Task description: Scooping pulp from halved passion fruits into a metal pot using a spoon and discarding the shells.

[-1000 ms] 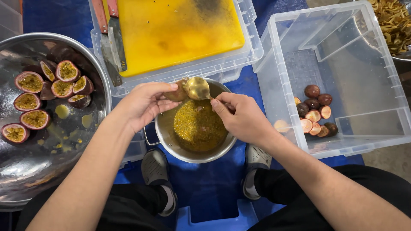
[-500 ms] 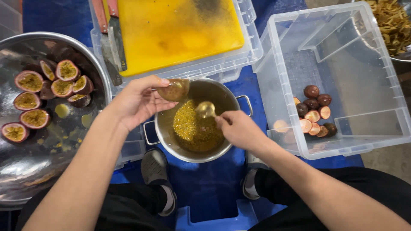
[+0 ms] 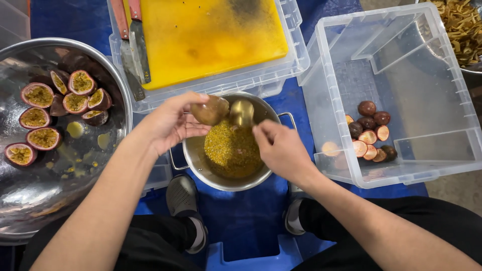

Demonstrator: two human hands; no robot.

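Blue tarpaulin covers the floor under everything I see from the head camera, and I sit low over it with my shoes showing below the pot. Between my knees stands a steel pot holding yellow, seedy passion fruit pulp.

My left hand is curled around a passion fruit half, gripping it by the brownish shell just above the pot's far rim. My right hand is pinched narrow around the handle of a metal spoon, whose bowl hangs over the pulp just beside the fruit half; I cannot tell whether spoon and shell touch.

To my left sits a wide steel bowl with cut passion fruit halves lying open-side up, their yellow seeds showing, and smears of juice on the metal. Beyond the pot, a yellow cutting board lies on an upturned clear plastic bin, with a cleaver lying along its left edge. To my right stands a clear plastic crate with emptied shells heaped in its near left corner. At the top right corner, a container of pale dried strips is partly in view.
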